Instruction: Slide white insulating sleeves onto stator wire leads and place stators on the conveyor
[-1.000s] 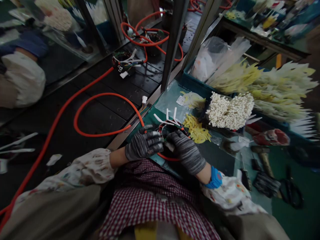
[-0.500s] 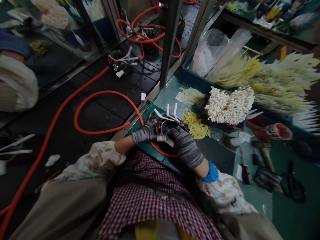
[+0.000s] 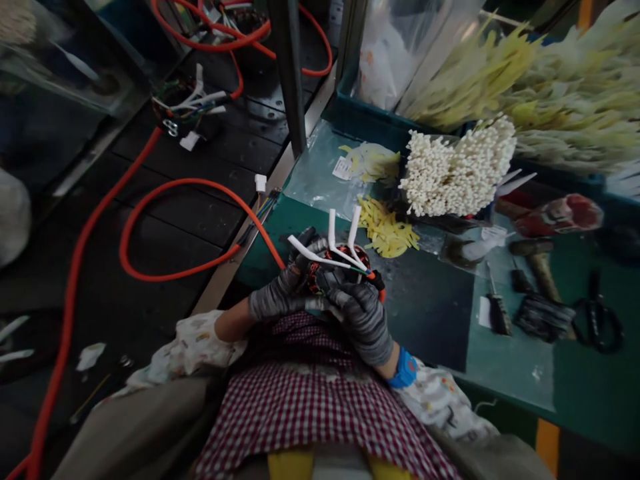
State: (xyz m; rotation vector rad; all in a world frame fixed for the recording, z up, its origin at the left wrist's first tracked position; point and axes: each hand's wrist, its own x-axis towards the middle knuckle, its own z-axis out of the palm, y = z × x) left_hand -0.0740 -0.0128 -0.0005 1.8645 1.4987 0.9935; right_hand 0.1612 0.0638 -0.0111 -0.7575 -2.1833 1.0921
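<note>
Tubes of bent white plastic, three in all, stick up from a round ring of black and copper-red wire in the middle of the frame. The left hand, in a stripy grey glove, curls its fingers around the ring's left side. The right hand, gloved too, has bent fingers at the near right; I can't tell what they pinch. The tubes seem to be on already, but nothing looks to hold them flat yet. Hands hide the ring's near edge. A thick orange cable loops at left, then slips behind the left hand.
</note>
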